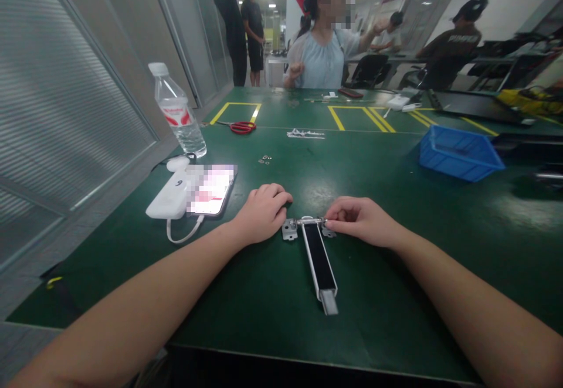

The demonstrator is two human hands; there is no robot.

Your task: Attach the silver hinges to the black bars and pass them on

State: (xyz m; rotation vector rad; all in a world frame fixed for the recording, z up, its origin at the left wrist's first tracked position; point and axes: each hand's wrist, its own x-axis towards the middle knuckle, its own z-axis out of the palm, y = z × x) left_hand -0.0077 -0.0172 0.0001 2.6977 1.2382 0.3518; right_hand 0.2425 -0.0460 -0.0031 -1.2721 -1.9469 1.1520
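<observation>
A long metal part with a black strip [319, 256] lies on the green table [378, 317], a crosswise rod and small metal brackets [290, 230] at its far end. My left hand [265, 212] rests just left of the rod, fingers curled and drawn together near the left bracket; whether they hold anything is hidden. On the right, my right hand [358, 219] pinches at the rod's right end with thumb and index finger, partly covering the right bracket. The exact piece between those fingertips is too small to make out.
On the left stand a water bottle [180, 115], a white power bank [169, 197] and a cabled phone [215, 191]. Small washers [265, 159], red-handled scissors [243, 127] and white strips [305, 134] lie beyond my hands. A blue bin [457, 156] sits right. People are behind the table.
</observation>
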